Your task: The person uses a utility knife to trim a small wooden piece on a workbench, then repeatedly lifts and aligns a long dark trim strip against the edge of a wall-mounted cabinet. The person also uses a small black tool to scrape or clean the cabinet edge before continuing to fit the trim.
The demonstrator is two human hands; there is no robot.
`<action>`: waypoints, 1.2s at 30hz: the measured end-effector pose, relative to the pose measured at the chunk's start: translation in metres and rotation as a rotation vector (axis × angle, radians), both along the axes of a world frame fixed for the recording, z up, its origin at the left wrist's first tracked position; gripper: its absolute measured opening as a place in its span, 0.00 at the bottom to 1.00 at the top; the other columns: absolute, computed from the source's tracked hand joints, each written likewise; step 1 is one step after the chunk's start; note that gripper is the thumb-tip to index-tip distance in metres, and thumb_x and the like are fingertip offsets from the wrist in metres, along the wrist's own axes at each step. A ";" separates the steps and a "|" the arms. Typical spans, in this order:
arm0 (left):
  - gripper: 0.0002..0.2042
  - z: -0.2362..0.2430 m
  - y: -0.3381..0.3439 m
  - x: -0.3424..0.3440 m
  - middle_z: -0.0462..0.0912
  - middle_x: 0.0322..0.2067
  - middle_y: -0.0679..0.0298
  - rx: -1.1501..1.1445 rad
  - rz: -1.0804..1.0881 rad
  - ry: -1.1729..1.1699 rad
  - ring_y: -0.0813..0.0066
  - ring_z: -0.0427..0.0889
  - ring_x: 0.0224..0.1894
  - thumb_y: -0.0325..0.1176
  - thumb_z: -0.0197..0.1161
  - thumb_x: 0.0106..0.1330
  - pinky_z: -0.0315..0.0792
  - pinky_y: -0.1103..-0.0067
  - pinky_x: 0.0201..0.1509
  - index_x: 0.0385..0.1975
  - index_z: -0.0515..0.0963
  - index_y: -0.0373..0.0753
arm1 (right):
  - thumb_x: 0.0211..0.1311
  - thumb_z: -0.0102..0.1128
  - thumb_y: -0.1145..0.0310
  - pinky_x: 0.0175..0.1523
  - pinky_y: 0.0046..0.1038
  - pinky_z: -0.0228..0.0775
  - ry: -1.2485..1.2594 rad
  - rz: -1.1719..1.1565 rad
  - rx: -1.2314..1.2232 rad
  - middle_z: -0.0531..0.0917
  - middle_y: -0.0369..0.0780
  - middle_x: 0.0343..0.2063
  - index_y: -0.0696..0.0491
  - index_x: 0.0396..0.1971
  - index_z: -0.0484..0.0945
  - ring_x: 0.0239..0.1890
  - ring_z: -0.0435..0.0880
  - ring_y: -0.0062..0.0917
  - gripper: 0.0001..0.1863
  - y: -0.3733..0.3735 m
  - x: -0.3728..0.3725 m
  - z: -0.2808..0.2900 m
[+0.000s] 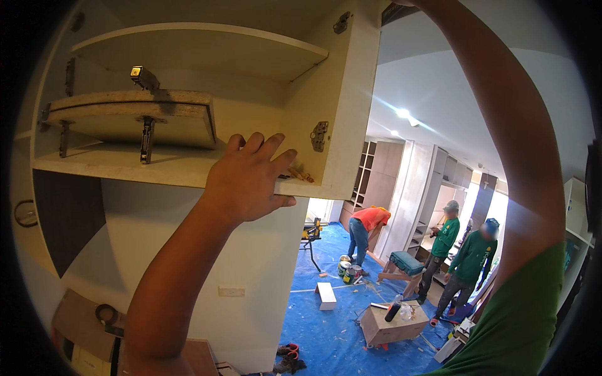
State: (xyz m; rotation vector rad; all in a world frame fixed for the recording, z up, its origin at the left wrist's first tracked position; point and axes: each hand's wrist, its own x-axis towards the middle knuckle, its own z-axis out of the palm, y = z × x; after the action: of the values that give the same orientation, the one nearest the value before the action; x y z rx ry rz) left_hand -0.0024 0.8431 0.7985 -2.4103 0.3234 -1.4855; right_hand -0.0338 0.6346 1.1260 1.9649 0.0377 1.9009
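Observation:
My left hand point(248, 175) grips the front edge of the bottom panel of a white wall cabinet point(351, 125). Its fingers reach over the panel and its thumb is under it. My right arm stretches up along the right side; only a sliver of my right hand point(406, 3) shows at the top, by the cabinet's upper corner, with its fingers hidden. Inside, stacked door panels point(132, 100) carry metal hinges point(146, 139). A hinge plate point(320, 136) is fixed to the inner side wall. Small brown pieces point(302, 175) lie near my left fingers.
Above the stacked panels runs a shelf point(200, 44). Blue sheeting point(326, 351) covers the floor. A wooden box point(392, 326) and several paint cans point(351, 272) stand there. One person in orange point(370, 219) bends over; two people in green point(473, 257) stand at right.

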 end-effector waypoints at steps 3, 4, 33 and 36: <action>0.39 0.002 -0.002 -0.001 0.69 0.69 0.59 -0.007 -0.001 0.023 0.62 0.68 0.66 0.61 0.70 0.58 0.59 0.61 0.71 0.67 0.73 0.48 | 0.63 0.58 0.70 0.48 0.41 0.82 -0.038 0.026 -0.006 0.89 0.49 0.42 0.58 0.42 0.87 0.45 0.90 0.40 0.13 -0.002 0.012 0.000; 0.39 0.002 -0.003 -0.002 0.67 0.70 0.59 -0.014 -0.001 0.044 0.61 0.68 0.66 0.61 0.70 0.58 0.59 0.60 0.71 0.67 0.72 0.48 | 0.63 0.58 0.70 0.48 0.41 0.82 -0.046 0.034 -0.010 0.89 0.48 0.42 0.58 0.43 0.86 0.45 0.90 0.40 0.13 -0.004 0.014 0.002; 0.39 0.001 0.000 -0.001 0.70 0.68 0.59 -0.009 -0.013 0.022 0.62 0.70 0.65 0.61 0.71 0.56 0.61 0.62 0.69 0.66 0.74 0.47 | 0.66 0.56 0.67 0.56 0.44 0.75 0.048 -0.087 0.003 0.89 0.46 0.45 0.56 0.44 0.86 0.48 0.88 0.38 0.14 0.001 0.003 0.000; 0.39 0.001 0.001 0.001 0.70 0.68 0.59 -0.010 -0.014 0.021 0.62 0.70 0.64 0.61 0.72 0.55 0.62 0.62 0.68 0.65 0.74 0.47 | 0.65 0.57 0.67 0.57 0.43 0.74 0.078 -0.071 0.034 0.89 0.46 0.46 0.56 0.45 0.86 0.49 0.88 0.38 0.14 -0.001 0.003 0.007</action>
State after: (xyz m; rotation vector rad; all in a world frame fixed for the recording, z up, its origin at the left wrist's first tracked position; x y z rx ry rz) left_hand -0.0012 0.8439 0.7990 -2.4375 0.3393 -1.4728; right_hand -0.0312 0.6335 1.1331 2.0348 -0.0420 1.7913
